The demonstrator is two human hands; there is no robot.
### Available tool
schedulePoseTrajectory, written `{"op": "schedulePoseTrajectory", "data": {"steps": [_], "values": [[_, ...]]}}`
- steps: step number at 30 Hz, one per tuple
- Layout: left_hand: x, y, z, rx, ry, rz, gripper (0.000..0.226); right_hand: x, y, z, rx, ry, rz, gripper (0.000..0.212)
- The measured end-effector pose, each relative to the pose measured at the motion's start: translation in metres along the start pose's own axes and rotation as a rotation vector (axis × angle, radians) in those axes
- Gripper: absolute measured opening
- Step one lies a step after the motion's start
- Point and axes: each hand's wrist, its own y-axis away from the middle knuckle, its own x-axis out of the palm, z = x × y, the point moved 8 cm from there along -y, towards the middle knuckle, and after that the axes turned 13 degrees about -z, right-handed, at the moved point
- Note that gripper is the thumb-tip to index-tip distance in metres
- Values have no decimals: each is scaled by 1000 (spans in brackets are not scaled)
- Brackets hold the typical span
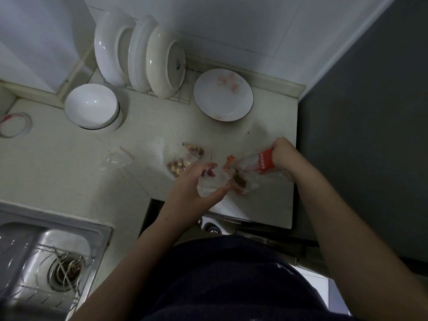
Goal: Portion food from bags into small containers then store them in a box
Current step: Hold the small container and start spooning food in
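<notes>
The person is on the filling step. The right hand (283, 154) grips the red-label bag (261, 164) and tips it low. Brown food bits sit at its mouth. It points into the small clear bag (210, 183), which the left hand (192, 185) holds open just beside it. Next, I think, it needs a slow shake so nothing spills.

All this is on the pale counter (92, 177). A steel sink (46, 258) is on the left. White plates (139, 54) stand in a rack near a bowl (91, 107). Filled nut bags (185, 161) lie close by.
</notes>
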Motion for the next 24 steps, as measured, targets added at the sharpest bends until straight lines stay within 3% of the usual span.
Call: {"op": "schedulePoseTrajectory", "data": {"steps": [4, 7, 12, 17, 21, 24], "values": [[1, -1, 4, -2, 7, 2, 58, 10, -2, -5, 162, -174, 33, 24], [1, -2, 7, 0, -4, -4, 58, 30, -4, -16, 308, -75, 126, 27], [1, -2, 11, -5, -8, -2, 56, 48, -9, 4, 64, 325, 183, 26], [3, -1, 14, 8, -12, 8, 57, 48, 6, 7, -180, 448, 136, 12], [2, -1, 20, -15, -8, 9, 57, 40, -1, -11, -64, 118, 161, 12], [3, -1, 22, -17, -6, 10, 55, 45, 9, -26, 167, -30, 306, 34]]}}
